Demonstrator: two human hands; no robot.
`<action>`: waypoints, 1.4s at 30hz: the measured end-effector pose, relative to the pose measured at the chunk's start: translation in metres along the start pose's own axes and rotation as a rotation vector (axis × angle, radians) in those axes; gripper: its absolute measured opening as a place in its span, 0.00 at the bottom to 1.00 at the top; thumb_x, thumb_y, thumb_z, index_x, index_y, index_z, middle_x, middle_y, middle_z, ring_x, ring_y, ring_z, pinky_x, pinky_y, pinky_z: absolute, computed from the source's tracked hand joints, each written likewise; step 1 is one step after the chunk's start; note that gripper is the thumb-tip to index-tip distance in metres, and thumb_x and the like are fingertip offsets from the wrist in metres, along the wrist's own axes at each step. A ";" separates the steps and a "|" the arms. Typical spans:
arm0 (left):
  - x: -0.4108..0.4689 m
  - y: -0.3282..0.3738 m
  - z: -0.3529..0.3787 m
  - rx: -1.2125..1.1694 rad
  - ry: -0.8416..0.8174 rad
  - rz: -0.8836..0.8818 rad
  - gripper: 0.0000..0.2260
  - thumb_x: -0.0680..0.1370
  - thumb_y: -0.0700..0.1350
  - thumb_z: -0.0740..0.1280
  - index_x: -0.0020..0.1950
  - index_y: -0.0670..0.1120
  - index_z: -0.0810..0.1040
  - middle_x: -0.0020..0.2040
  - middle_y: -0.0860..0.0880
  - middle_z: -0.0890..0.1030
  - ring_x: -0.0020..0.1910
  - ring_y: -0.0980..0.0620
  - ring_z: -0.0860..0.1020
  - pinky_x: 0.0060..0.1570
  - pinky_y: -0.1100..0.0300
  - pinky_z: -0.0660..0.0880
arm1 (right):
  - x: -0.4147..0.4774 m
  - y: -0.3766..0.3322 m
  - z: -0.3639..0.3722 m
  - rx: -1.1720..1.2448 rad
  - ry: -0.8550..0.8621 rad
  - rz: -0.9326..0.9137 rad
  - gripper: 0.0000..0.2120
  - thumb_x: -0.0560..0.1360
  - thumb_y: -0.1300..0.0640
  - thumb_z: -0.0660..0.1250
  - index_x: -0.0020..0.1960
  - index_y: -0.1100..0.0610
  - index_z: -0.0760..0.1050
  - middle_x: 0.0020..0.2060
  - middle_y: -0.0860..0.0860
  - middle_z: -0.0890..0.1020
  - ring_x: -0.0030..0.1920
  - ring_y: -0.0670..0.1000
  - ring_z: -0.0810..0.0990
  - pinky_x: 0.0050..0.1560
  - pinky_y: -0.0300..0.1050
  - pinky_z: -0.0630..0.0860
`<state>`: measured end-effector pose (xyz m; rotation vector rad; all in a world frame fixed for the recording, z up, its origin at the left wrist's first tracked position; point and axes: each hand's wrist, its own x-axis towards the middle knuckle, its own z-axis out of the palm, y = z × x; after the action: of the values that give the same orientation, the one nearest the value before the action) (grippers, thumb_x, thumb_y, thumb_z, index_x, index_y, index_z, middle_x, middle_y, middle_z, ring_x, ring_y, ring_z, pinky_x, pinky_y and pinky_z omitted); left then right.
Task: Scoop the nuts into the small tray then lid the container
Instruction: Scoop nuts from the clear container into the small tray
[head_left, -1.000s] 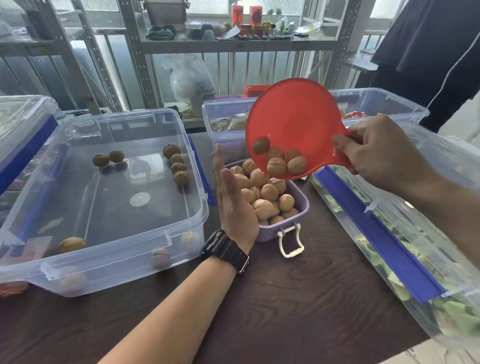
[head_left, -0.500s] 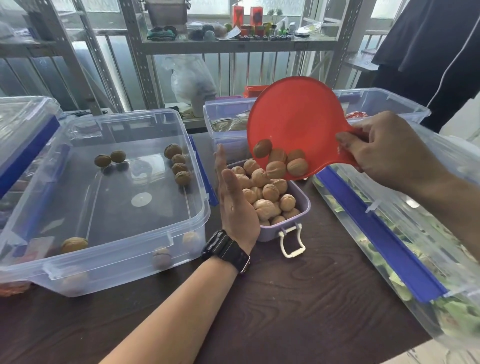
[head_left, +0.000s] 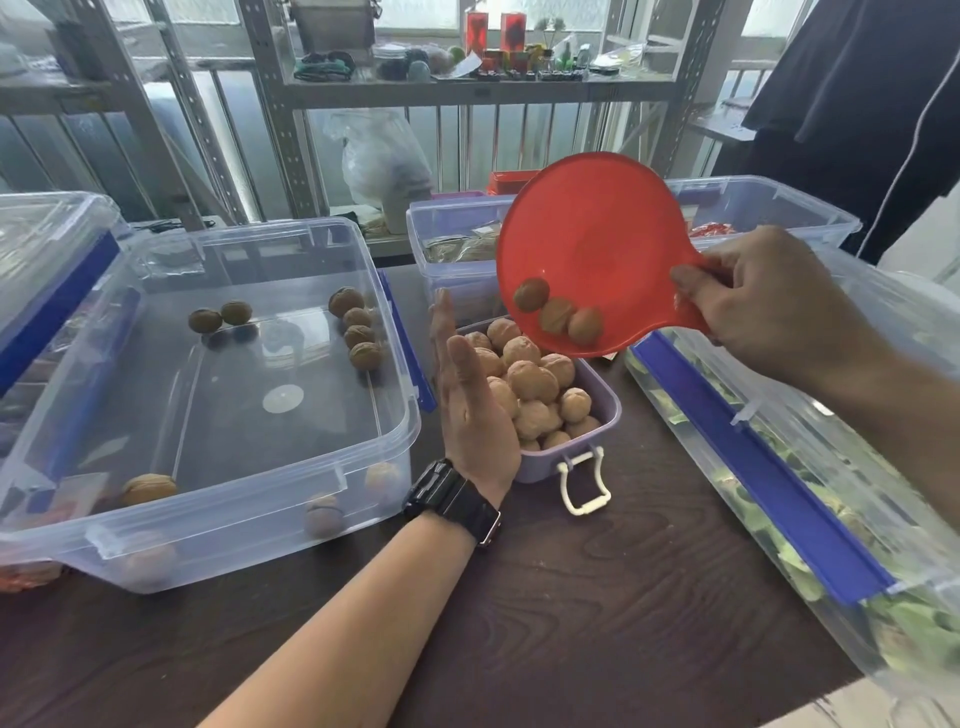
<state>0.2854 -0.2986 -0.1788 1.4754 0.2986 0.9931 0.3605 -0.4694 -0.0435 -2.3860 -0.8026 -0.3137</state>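
Three walnuts (head_left: 558, 314) lie in the one red scoop (head_left: 597, 249). The one small purple tray (head_left: 605, 415) holds a heap of walnuts, too piled to count exactly. The big clear container (head_left: 218, 519) holds about ten loose walnuts. Two hands show: left hand (head_left: 475, 410), right hand (head_left: 769, 296). One black watch (head_left: 452, 501).

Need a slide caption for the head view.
Right hand tips red scoop of walnuts over heaped purple tray.
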 end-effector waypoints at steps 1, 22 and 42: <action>0.000 0.000 0.000 -0.003 -0.001 -0.001 0.40 0.74 0.73 0.40 0.80 0.53 0.57 0.80 0.56 0.59 0.79 0.63 0.56 0.76 0.68 0.52 | 0.000 0.000 0.001 -0.005 0.002 0.002 0.16 0.80 0.56 0.64 0.35 0.59 0.78 0.25 0.51 0.78 0.24 0.48 0.74 0.31 0.40 0.68; -0.009 0.011 0.001 0.004 -0.020 0.109 0.41 0.76 0.72 0.41 0.79 0.47 0.61 0.79 0.52 0.63 0.78 0.62 0.58 0.75 0.69 0.54 | 0.001 0.006 -0.015 -0.085 0.007 0.011 0.15 0.80 0.55 0.63 0.41 0.62 0.82 0.29 0.56 0.82 0.29 0.53 0.79 0.37 0.48 0.75; -0.010 0.013 0.001 0.132 0.011 0.234 0.38 0.80 0.68 0.41 0.78 0.44 0.63 0.79 0.48 0.64 0.79 0.54 0.60 0.77 0.46 0.58 | -0.006 0.006 -0.037 -0.348 -0.086 -0.124 0.15 0.77 0.50 0.61 0.37 0.56 0.79 0.29 0.50 0.79 0.35 0.52 0.76 0.40 0.51 0.74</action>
<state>0.2752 -0.3089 -0.1711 1.6524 0.2056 1.1875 0.3582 -0.4989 -0.0192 -2.6924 -1.0074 -0.4329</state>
